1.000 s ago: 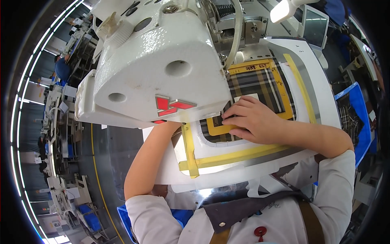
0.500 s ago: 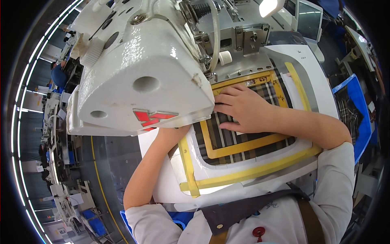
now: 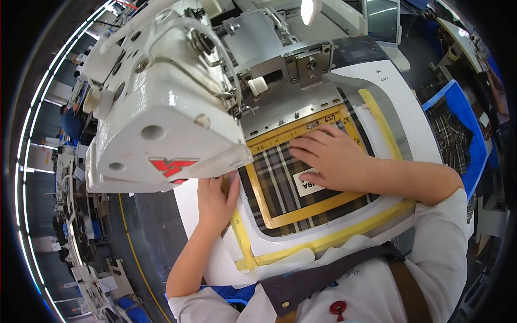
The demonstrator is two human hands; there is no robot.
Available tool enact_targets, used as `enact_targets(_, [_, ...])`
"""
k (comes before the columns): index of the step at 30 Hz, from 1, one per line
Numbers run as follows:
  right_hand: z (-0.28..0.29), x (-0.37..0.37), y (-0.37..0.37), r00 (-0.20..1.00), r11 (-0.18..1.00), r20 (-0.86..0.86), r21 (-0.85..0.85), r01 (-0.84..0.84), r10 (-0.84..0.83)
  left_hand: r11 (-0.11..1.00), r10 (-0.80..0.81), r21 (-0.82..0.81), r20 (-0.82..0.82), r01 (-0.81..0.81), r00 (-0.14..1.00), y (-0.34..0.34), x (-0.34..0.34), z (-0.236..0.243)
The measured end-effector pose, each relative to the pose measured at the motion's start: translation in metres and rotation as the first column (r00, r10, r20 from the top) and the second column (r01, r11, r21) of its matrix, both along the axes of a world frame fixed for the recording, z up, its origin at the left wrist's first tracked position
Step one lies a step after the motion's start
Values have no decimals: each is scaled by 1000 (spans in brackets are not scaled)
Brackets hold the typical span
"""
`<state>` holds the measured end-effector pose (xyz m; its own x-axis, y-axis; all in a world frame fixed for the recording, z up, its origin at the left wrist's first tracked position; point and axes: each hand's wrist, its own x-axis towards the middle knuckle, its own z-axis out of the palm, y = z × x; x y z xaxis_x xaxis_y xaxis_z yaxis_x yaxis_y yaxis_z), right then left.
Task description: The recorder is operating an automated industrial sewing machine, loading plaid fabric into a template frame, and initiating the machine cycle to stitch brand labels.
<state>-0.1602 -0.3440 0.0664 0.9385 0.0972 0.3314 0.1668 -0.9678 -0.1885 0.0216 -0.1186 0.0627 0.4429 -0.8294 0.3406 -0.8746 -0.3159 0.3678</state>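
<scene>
My right hand (image 3: 331,159) lies on dark plaid fabric (image 3: 272,183), its fingers spread and the thumb touching a white label (image 3: 306,185). Around the fabric runs a yellow frame (image 3: 301,215), with handwriting along its upper bars. My left hand (image 3: 214,202) rests beside the left strip of yellow tape (image 3: 243,245), thumb apart from the fingers. The fingertips reach to the lower edge of the white sewing machine head (image 3: 172,118), which partly hides them. No held object shows in either hand.
A metal clamp plate (image 3: 293,110) borders the frame's far side. White sheeting (image 3: 398,97) and more yellow tape (image 3: 334,237) surround the fabric. At the right stands a blue bin (image 3: 468,129) holding plaid pieces. Other machines (image 3: 67,215) line the left, where a person in blue sits.
The view has shifted, so the machine head sits farther left. My left hand has come out from behind it. The white label beneath my right hand is now largely uncovered.
</scene>
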Motion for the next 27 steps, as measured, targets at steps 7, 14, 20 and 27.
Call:
enact_targets(7, [12, -58, -28, 959, 950, 1, -137, 280, -282, 935, -335, 91, -82, 342, 939, -18, -49, 24])
enact_targets(14, [13, -59, -26, 962, 951, 34, -144, 274, -272, 913, -358, 190, -42, 360, 933, -36, -53, 20])
enact_targets(20, [11, -57, -34, 966, 966, 8, -27, 257, -257, 928, -347, 131, -32, 348, 937, -31, -55, 22])
enact_targets(27, [11, -55, -35, 967, 959, 27, -124, 256, -255, 986, -18, -158, -445, -58, 895, 1, -51, 22])
